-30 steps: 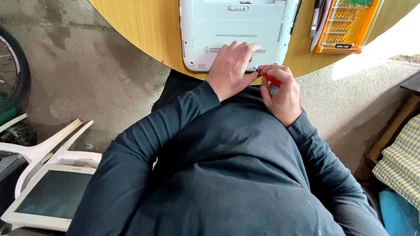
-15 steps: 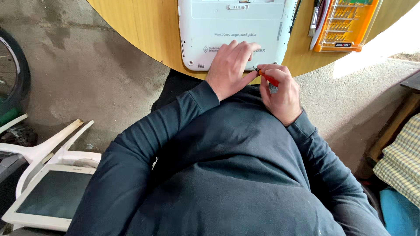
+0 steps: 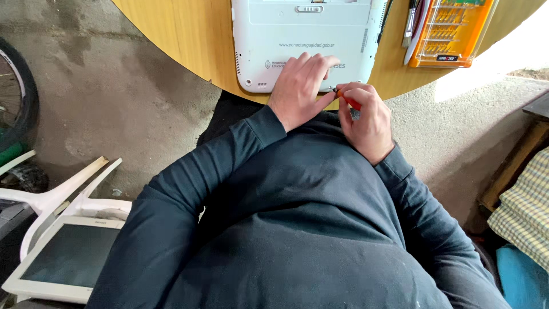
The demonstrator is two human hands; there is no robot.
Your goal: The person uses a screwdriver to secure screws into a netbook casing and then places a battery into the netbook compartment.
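- White plastic laptop, flipped underside-up [image 3: 306, 34], lies at top centre of frame on round yellow-wood tabletop [image 3: 183, 34]; its near edge sits close to table rim.
- Left hand [image 3: 300, 86], top centre: fingers together & flat, pressed down on laptop's lower right corner, thumb stretched toward the other hand.
- Right hand [image 3: 366, 117], just right of left hand: curled, fingers pinching a small screwdriver w/ red-orange handle [image 3: 347, 98]; its dark tip points at laptop's near edge, right by left thumb. Whether the tip sits in a screw: can't tell.
- The two hands are near touching at the thumb.
- Orange clear-lidded bit case [image 3: 452, 31], upper right on table, just beside laptop; a few thin tools [image 3: 413, 23] lie between case & laptop.
- Person's dark blue-grey long-sleeved top [image 3: 286, 229] fills lower centre of frame.
- Lower left: pale-framed flat screen [image 3: 66, 263] on concrete floor [image 3: 114, 103], white plastic chair parts [image 3: 63, 186] above it.
- Far left edge: part of a bike wheel [image 3: 14, 109].
- Right edge: checked yellow-white cloth [image 3: 526, 212], blue item [image 3: 523, 277] under it.
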